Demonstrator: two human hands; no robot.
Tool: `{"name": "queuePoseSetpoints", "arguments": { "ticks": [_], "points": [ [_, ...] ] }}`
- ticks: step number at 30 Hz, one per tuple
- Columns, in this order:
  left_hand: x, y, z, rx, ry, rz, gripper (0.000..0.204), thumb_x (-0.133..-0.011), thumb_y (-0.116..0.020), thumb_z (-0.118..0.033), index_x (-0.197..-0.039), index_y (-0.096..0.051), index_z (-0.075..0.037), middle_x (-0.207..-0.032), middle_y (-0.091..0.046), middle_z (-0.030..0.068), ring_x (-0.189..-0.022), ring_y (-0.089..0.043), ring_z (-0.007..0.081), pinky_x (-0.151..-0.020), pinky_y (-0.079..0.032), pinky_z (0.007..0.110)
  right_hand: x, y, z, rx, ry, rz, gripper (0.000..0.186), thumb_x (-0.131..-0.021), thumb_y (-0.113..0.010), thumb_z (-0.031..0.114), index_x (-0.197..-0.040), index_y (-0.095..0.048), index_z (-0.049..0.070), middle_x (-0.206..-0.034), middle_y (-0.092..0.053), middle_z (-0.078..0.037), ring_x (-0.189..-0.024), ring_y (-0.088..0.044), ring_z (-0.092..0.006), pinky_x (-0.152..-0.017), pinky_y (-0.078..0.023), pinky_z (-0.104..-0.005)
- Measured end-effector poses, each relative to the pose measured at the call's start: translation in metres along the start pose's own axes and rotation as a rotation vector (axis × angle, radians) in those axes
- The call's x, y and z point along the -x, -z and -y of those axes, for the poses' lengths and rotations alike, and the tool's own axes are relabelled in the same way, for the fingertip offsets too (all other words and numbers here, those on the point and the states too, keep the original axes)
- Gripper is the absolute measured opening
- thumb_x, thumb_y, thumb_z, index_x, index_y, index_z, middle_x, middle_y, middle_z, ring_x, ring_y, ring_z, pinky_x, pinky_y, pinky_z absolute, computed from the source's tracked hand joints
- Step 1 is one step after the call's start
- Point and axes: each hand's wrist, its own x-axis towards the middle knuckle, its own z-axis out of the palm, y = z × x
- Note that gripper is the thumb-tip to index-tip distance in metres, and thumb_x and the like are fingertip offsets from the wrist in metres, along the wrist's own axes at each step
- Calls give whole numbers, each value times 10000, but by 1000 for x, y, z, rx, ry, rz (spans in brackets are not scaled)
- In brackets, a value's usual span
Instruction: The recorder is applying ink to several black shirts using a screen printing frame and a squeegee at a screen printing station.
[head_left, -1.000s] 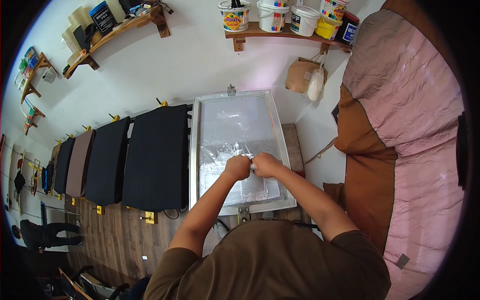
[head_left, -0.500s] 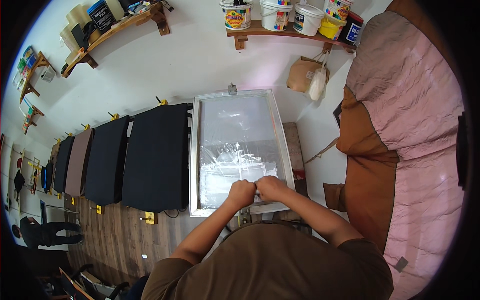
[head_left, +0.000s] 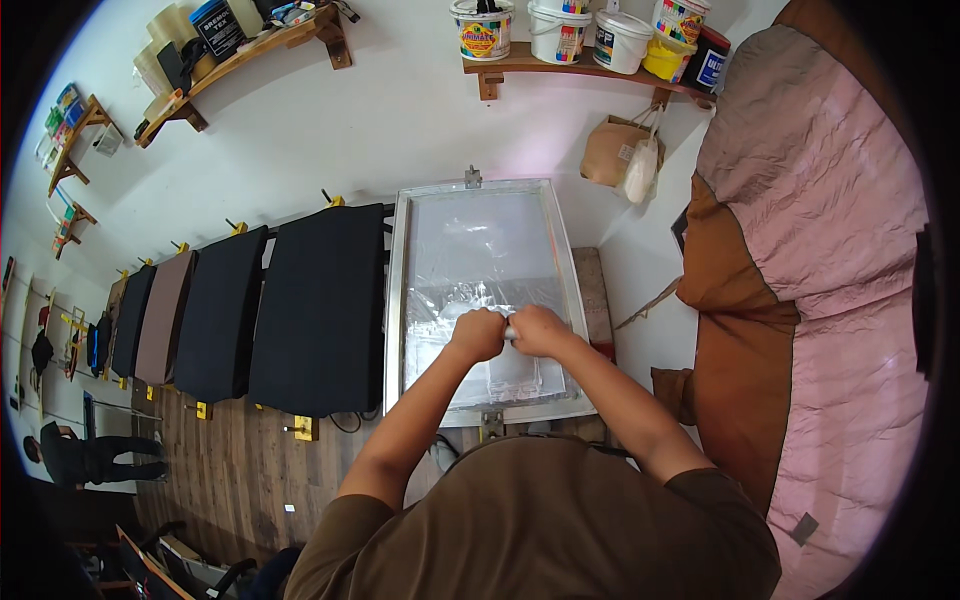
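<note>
A metal-framed printing screen (head_left: 392,300) lies flat in front of me, its pale mesh smeared with whitish streaks. Both my hands are on the lower half of the mesh, fists side by side. My left hand (head_left: 478,335) and my right hand (head_left: 538,330) grip a short pale squeegee handle (head_left: 510,333); only a small piece of it shows between the fists. The blade under the hands is hidden.
Left of the screen runs a row of dark flat pallets (head_left: 320,310), one brown. A wall shelf (head_left: 590,65) above holds paint tubs, and a tan bag (head_left: 612,150) hangs below it. A pink and brown cloth (head_left: 820,250) fills the right side. Wooden floor (head_left: 230,470) lies lower left.
Both hands drew the squeegee toward my body down the screen, then pushed it back up to about where it was a second ago.
</note>
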Motion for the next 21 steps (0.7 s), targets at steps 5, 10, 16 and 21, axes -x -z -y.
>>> {"name": "queuePoseSetpoints", "arguments": {
  "ticks": [5,10,16,21],
  "points": [
    [-4,-32,10,-17,-56,-135,90,-751,-655,-144,-771,-723,-89,-774,-710,176,-721,-713,354,-668,-577,462,6,-20,-4,-9,-14,-14,128,-708,-651,113,-790,-683,20,-841,-687,-219,-838,-668,-423,-768,-543,-503],
    [20,-45,-3,-22,-94,-159,68,-733,-651,-117,-740,-707,-77,-726,-694,184,-684,-704,354,-631,-568,457,30,-41,-4,-32,53,-86,118,-707,-646,89,-794,-645,10,-850,-673,-208,-853,-659,-406,-777,-540,-493],
    [54,-45,-23,7,-123,-90,73,-727,-644,-114,-724,-706,-75,-709,-683,191,-675,-699,360,-633,-567,454,63,-43,14,-49,82,-34,132,-694,-660,120,-775,-644,18,-828,-677,-194,-824,-667,-393,-759,-543,-495],
    [45,-23,-23,58,-59,90,132,-736,-637,-140,-773,-727,-51,-794,-705,221,-755,-713,381,-688,-580,464,52,0,24,-49,9,276,201,-690,-669,157,-803,-714,-3,-816,-693,-232,-811,-689,-404,-768,-563,-474]
  ]
}}
